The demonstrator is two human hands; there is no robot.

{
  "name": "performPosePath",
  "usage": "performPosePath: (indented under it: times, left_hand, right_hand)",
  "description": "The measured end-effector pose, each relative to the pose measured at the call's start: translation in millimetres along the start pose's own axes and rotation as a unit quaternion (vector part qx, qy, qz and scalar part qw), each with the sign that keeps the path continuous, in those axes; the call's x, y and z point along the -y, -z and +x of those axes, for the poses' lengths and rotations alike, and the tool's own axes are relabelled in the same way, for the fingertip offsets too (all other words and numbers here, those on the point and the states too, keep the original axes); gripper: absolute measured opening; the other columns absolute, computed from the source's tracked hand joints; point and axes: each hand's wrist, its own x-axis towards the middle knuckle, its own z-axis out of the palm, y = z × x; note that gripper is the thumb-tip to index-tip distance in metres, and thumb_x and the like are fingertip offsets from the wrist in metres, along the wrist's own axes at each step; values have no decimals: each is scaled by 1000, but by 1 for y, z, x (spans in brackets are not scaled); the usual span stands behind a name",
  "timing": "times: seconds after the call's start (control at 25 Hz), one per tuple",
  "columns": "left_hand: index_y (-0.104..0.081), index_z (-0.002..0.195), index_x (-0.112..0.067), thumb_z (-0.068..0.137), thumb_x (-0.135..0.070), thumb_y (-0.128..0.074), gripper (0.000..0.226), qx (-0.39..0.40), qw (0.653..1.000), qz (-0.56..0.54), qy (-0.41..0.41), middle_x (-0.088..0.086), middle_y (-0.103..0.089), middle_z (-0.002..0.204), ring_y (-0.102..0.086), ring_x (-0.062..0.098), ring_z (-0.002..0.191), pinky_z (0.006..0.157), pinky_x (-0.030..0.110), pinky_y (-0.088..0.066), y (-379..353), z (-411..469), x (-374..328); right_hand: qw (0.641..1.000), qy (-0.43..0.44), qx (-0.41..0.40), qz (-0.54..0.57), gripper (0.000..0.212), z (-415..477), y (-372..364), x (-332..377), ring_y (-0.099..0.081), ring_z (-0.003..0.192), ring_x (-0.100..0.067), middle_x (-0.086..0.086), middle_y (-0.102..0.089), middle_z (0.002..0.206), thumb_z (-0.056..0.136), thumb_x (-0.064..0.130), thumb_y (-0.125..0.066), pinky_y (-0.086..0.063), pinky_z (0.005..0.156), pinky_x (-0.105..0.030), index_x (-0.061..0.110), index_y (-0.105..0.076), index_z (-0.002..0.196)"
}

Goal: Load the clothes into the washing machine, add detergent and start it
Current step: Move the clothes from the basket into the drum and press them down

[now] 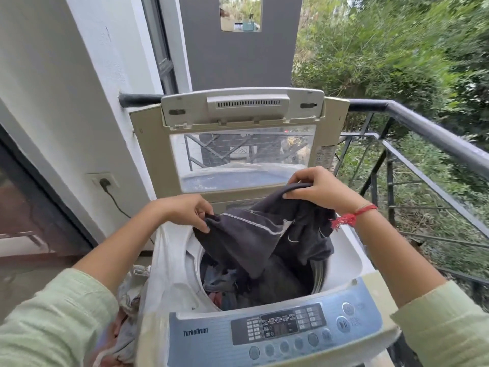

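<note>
dark garment: charcoal cloth with a pale stitched seam, held up over the mouth of the washing machine, its lower folds hanging down into the drum.
left hand: closed on the garment's left edge, fingers pinching the fabric just above the machine's left rim.
right hand: closed on the garment's top hem, held higher than the left hand and nearer the lid; a red thread bracelet is tied round the wrist.
sleeves: pale green, on both forearms, at the bottom corners of the view.
drum: open from the top, already holding a mixed heap of clothes in blue, grey and reddish tones below the hanging garment.
lid: folded up and standing upright behind the drum, with a clear window pane.
control panel: blue-grey, at the near edge of the machine, with round buttons, a dark display and the word "turbodrum".
white cover: thin plastic-like sheet draped over the machine's left side.
more clothes: a bunched pile just beside the machine on its left, partly hidden by the left arm.
wall socket: on the white wall to the left, with a dark plug and cable in it.
railing: black metal, to the right of the machine, with green bushes beyond.
</note>
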Motion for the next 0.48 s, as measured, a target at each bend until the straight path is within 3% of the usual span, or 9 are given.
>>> performPosePath:
  times: [0.08,0.16,0.28,0.36,0.44,0.48]
  left_hand:
    - [-67,98,-28,81,-22,-70,18,-117,992,-22,36,-3,-66,92,-61,15,89,69,23,-44,-5,5,9]
    - [-68,105,-24,78,-30,-74,28,-184,979,-58,60,-4,-65,95,-59,10,90,75,20,-40,-8,5,17]
    - [-71,86,-24,68,-45,-80,29,-336,929,-141,64,-10,-63,83,-54,8,80,73,23,-36,-15,3,12]
    - [-68,75,-17,66,-31,-84,23,-443,879,-172,34,-6,-63,78,-53,12,74,68,24,-35,-19,5,6]
    - [-59,75,-13,71,-12,-79,20,-475,868,-143,-34,-3,-59,78,-51,13,71,64,22,-32,-21,6,-1]
    - [-55,76,-14,74,-5,-74,20,-476,867,-124,-77,-2,-57,78,-48,11,71,64,20,-32,-20,5,-4]
  right_hand:
    - [992,-16,123,-15,7,-3,4,5,-58,60,5,12,-66,68,77,19,-75,-44,57,-13,22,-70,80]
    - [983,-38,174,-52,8,-5,13,1,-60,63,3,14,-67,70,75,26,-77,-44,56,-11,28,-70,78]
    - [989,-42,44,-134,12,3,16,-19,-56,69,-9,8,-64,70,81,36,-70,-42,63,-23,28,-68,73]
    - [985,-38,-44,-162,15,7,7,-32,-57,76,-16,4,-64,76,85,36,-64,-42,69,-29,25,-66,75]
    - [991,-34,-69,-106,3,5,-3,-44,-58,81,-19,2,-63,83,85,26,-64,-45,72,-32,23,-62,86]
    - [996,-36,-57,-61,16,0,-8,-50,-58,80,-19,4,-60,84,82,19,-64,-46,72,-30,24,-59,96]
